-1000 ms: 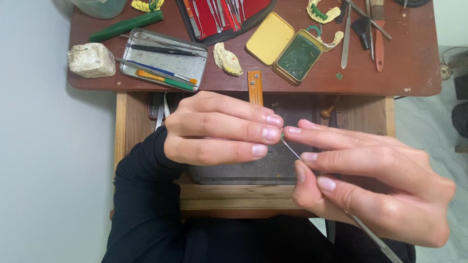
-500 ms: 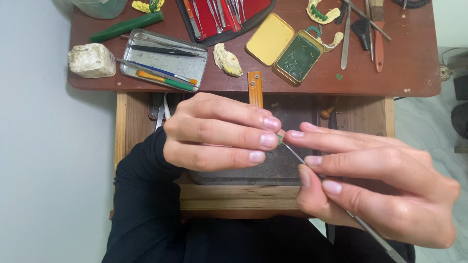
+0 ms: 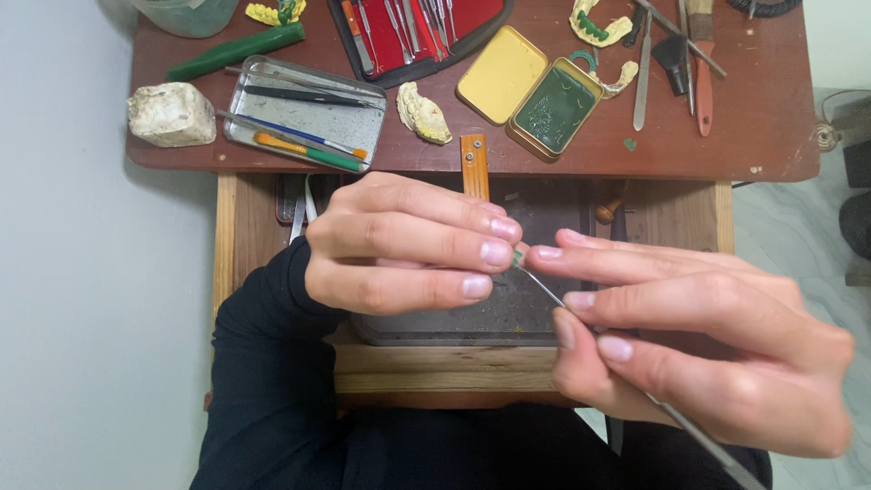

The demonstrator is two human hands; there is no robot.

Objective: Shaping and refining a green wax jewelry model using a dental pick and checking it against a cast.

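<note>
Hands met over an open drawer below the workbench's front edge. A person's left hand pinched a small green piece between its fingertips, while the right hand gripped a thin metal tool, its tip touching that piece. Along the workbench's front edge lay a metal tray of instruments, a green-filled yellow tin and a pale stone lump.

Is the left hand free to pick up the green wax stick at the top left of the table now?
Probably not: the left hand pinches a small green piece at the metal tool's tip. The green wax stick itself lies uncovered.
</note>
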